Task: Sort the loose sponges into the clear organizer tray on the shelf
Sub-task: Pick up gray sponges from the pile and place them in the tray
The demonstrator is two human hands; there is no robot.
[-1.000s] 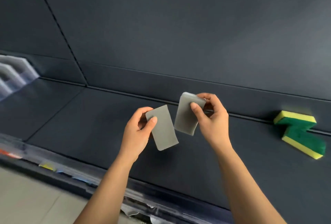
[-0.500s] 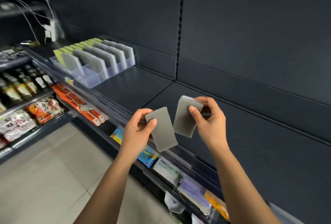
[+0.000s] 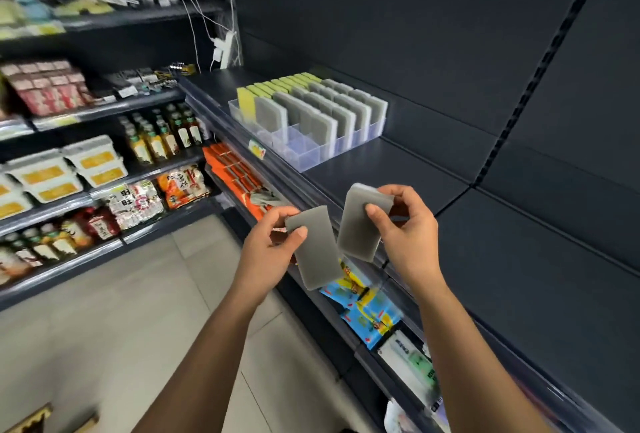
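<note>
The person stands at a dark grey metal shelf [image 3: 398, 169] with both arms raised in front of them. The left hand [image 3: 268, 245] pinches a flat grey rectangular sponge [image 3: 317, 252] near its upper end, thumb pressed on the front face and fingers curled behind. The sponge hangs tilted over the shelf's front edge. Just beside it, the right hand [image 3: 405, 228] grips a second grey rectangular sponge [image 3: 362, 224] the same way, thumb across the front and fingers wrapped round the top. The two sponges are close together, and I cannot tell whether their edges touch.

Further back along the shelf, well apart from the hands, sits the clear plastic organizer tray [image 3: 304, 157]. Upright grey sponges [image 3: 332, 114] stand in rows inside it, with a row of yellow-green sponges [image 3: 277, 88] on its far left side.

Below the shelf edge lie orange packets [image 3: 232, 169] and a blue printed packet [image 3: 363, 308]. Small bottles [image 3: 162, 134] line a shelf to the left, above the pale tiled floor [image 3: 121, 328].
</note>
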